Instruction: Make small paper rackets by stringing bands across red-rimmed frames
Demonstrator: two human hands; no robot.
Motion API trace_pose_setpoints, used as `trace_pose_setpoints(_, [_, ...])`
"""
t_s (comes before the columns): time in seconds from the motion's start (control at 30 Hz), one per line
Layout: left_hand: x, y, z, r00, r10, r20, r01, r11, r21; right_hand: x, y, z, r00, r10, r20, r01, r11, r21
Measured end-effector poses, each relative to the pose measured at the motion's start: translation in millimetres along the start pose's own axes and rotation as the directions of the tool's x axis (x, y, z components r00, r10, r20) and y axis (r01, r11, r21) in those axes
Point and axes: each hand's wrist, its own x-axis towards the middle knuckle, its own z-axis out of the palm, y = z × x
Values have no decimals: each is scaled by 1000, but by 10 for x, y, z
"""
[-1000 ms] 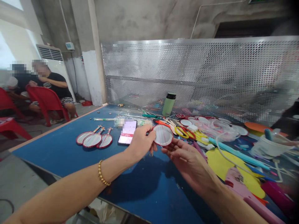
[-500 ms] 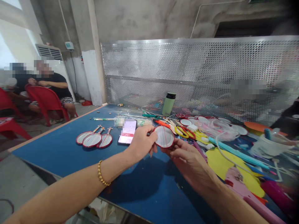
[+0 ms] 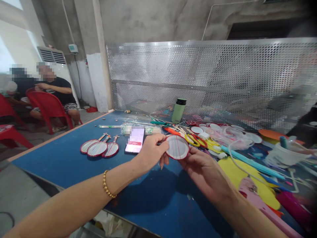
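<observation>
Above the table I hold a round white lid (image 3: 177,147) with a red rim and thin reddish strings stretched across its face. My left hand (image 3: 155,148) pinches its left edge between thumb and fingers. At the lower right edge, my right hand (image 3: 198,163) grips the same lid, its fingertips partly hidden behind the rim. To the left lie three finished-looking toy banjos (image 3: 97,148), like discs with stick necks. A phone (image 3: 135,140) with a lit screen leans just behind my left hand.
Scissors (image 3: 192,139), white lids, plastic bags and yellow sheets (image 3: 237,172) clutter the right side. A pink glue gun (image 3: 257,201) lies near right, beside a white tub (image 3: 282,153). Behind stand a green bottle (image 3: 178,110) and a perforated metal screen (image 3: 158,76). People sit far left.
Both hands have shifted slightly right and a little down with the lid. The things on the table stay where they were.
</observation>
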Motion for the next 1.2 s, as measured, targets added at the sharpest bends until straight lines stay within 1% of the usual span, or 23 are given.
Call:
trace_pose_setpoints(0.07, [-7,0,2,999,9,31,-8,1000,-24,11,-4,-4,1000,-17,-1,17,999,-51])
trace_pose_setpoints(0.2, [-25,15,13,997,22,80,-16,997,-79,20,-22,4,997,-54,58,63,983,-173])
trace_pose_setpoints(0.27, [-33,23,21,995,27,93,-17,994,-106,24,-25,4,997,-63,52,71,981,-181])
trace_pose_setpoints(0.37, [-42,29,35,994,33,99,-22,993,-115,36,-20,-6,998,-68,7,68,987,-145])
trace_pose_setpoints(0.47, [-43,32,43,997,49,62,-42,994,-101,51,-14,-23,996,-81,-43,75,990,-123])
trace_pose_setpoints(0.6, [-13,34,23,998,44,-37,-47,995,-87,54,-12,-51,993,-92,-78,87,994,-66])
trace_pose_setpoints(0.67, [15,26,3,996,36,-82,-42,996,-84,37,-19,-57,989,-83,-120,76,995,-58])
trace_pose_setpoints(0.77, [52,0,-18,992,24,-122,-34,996,-81,-11,-40,-44,984,-78,-159,53,986,-157])
trace_pose_setpoints(0.87, [71,-25,-22,991,16,-134,-26,996,-79,-60,-55,-10,985,-77,-152,27,952,-304])
trace_pose_setpoints(0.97, [70,-31,-17,991,19,-133,-29,997,-76,-82,-41,18,988,-69,-135,8,913,-408])
trace_pose_setpoints(1.07, [63,-26,-15,993,22,-116,-30,997,-65,-78,-4,22,991,-69,-112,10,887,-461])
trace_pose_setpoints(1.2, [59,-28,-18,994,18,-103,-23,999,-47,-59,43,1,993,-67,-100,12,884,-467])
